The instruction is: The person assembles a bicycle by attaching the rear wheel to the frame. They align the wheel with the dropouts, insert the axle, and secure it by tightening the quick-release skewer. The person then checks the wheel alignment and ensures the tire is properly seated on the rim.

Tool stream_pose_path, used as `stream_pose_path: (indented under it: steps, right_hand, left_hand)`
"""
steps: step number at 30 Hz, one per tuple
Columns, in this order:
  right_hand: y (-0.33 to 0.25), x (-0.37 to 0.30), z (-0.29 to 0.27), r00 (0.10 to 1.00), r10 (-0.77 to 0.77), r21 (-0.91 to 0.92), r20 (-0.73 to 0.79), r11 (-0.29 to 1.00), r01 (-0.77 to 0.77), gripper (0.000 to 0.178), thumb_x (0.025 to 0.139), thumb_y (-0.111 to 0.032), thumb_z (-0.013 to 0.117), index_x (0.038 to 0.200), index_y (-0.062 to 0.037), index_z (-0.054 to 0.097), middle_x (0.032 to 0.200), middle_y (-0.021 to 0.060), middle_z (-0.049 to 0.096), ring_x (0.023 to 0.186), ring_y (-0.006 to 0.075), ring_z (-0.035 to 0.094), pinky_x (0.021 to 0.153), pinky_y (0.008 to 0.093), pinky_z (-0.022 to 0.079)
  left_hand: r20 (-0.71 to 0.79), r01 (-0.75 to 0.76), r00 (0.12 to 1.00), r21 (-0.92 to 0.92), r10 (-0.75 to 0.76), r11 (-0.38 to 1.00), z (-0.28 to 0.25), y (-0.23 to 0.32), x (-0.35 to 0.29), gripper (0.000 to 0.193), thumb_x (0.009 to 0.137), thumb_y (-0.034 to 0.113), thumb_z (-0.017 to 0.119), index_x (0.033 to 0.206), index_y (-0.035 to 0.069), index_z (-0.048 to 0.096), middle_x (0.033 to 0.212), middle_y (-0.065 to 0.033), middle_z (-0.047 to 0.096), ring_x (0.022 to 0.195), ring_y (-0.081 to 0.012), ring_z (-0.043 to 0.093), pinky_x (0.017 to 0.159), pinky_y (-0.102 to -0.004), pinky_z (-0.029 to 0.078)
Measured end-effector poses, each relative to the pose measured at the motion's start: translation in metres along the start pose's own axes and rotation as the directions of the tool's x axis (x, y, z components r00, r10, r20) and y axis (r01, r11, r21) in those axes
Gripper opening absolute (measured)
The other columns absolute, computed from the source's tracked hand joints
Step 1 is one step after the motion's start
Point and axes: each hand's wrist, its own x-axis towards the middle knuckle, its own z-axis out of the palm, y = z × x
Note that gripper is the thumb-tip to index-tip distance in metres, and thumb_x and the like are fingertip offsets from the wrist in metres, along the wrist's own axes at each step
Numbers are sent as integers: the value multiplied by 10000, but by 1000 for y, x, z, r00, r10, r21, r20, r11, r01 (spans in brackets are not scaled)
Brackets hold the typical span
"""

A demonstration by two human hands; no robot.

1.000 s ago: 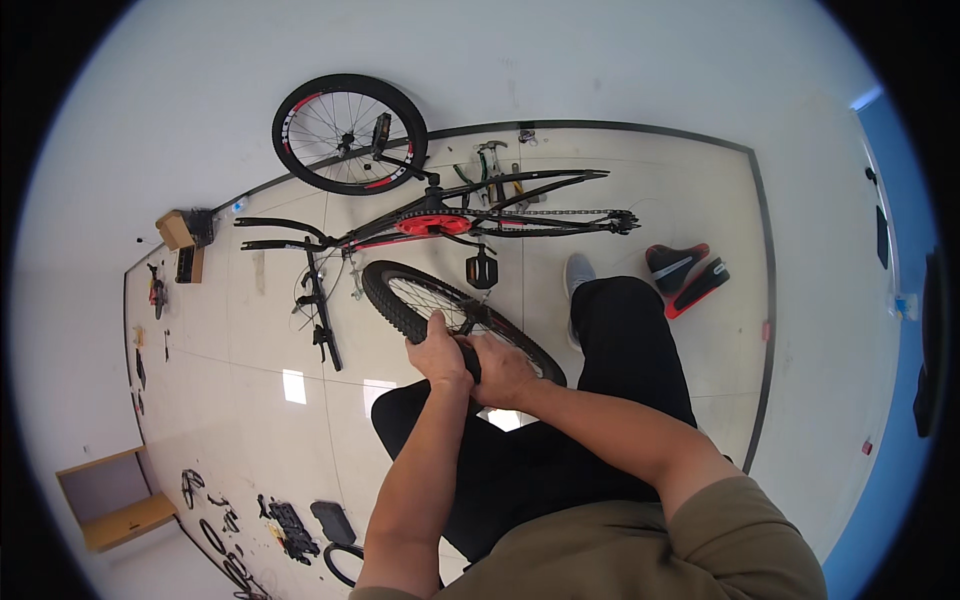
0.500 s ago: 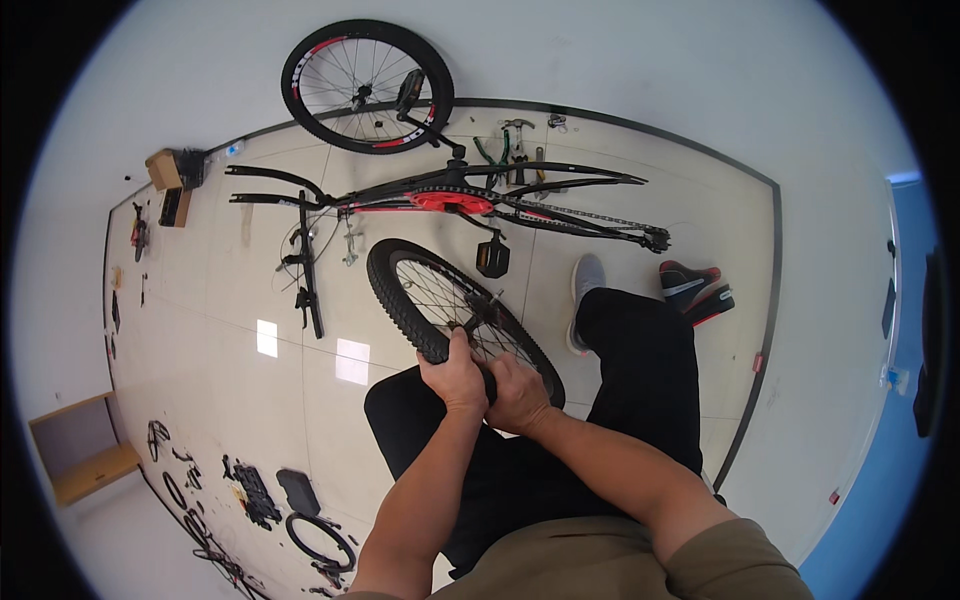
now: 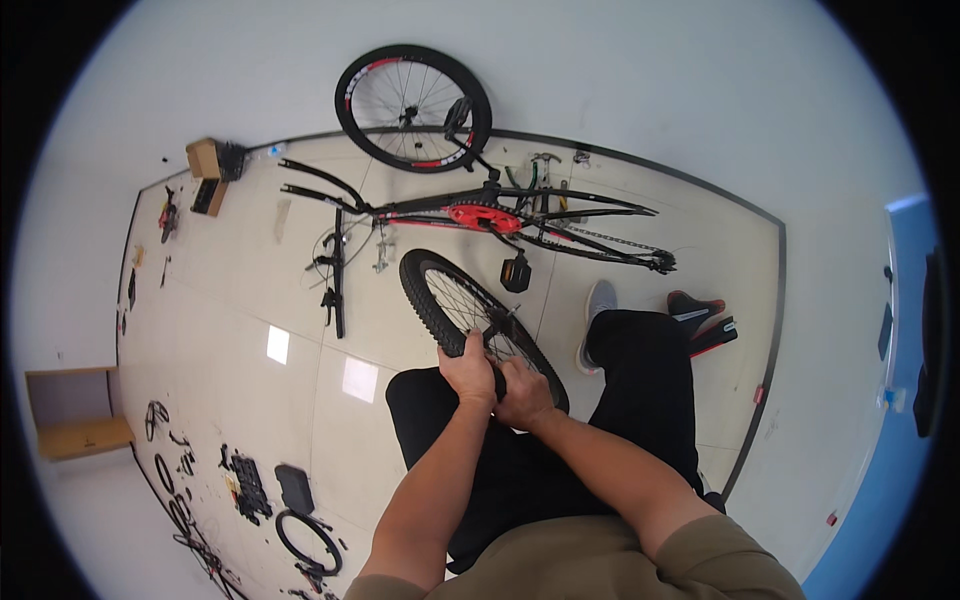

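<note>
A bicycle wheel with a black knobby tyre (image 3: 428, 300) stands tilted between my knees, its spokes and hub facing up. My left hand (image 3: 468, 372) grips the near part of the tyre, with the thumb laid toward the spokes. Close beside it, my right hand (image 3: 525, 394) is closed on the same stretch of tyre and rim. The fingers under the tyre are hidden. Just beyond the wheel lies a black and red bicycle frame (image 3: 420, 212), with its red chainring (image 3: 485, 218) and a pedal (image 3: 515, 272) near the tyre.
A second wheel (image 3: 480, 110) leans at the far wall. Handlebars (image 3: 335, 280) lie left of the frame; hand tools (image 3: 543, 180) lie behind it. Red and black mudguard-like parts (image 3: 700, 325) are by my right foot. A tool case (image 3: 250, 485) and more bicycle parts lie at lower left.
The view has shifted, so the whole scene sits a little further right and lower. Both hands keep their hold on the wheel, with only slight movement.
</note>
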Motion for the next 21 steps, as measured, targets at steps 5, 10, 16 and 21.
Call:
stream_pose_path:
  steps: [5, 10, 16, 21]
  right_hand:
    - [-15, 5, -33, 1000, -10, 99, -3, 995, 11, 504, 772, -277, 780, 1166, -26, 589, 1071, 176, 611, 891, 432, 664, 763, 523, 553]
    - [-9, 3, -33, 996, 67, 122, 50, 990, -73, 553, 786, -288, 785, 1232, -46, 565, 1150, 172, 615, 980, 425, 662, 830, 506, 551]
    - [-9, 27, -29, 956, 236, 86, 172, 964, -253, 549, 792, -256, 779, 1239, -32, 554, 1201, 181, 594, 1050, 414, 647, 887, 492, 535]
    - [-6, 29, -31, 949, 253, 76, 186, 960, -271, 570, 793, -259, 783, 1266, -39, 552, 1250, 185, 587, 1073, 424, 648, 928, 495, 537]
  left_hand:
    - [119, 30, 993, -40, -25, 999, 7, 26, -12, 275, 851, 108, 723, 1034, -10, 556, 749, -68, 614, 548, -168, 560, 509, -325, 472]
    - [179, 87, 980, 24, -90, 996, 16, 39, -24, 252, 891, 157, 736, 983, 38, 533, 753, -65, 579, 566, -186, 577, 525, -329, 499]
    - [209, 17, 976, 197, -59, 980, 13, 54, 9, 885, 844, 359, 802, 1470, -76, 353, 1256, -212, 587, 1107, -289, 609, 967, -393, 500]
    - [30, -35, 999, 250, 29, 968, 23, 73, 48, 1036, 809, 401, 821, 1527, -73, 243, 1354, -237, 517, 1205, -310, 545, 1027, -395, 450]
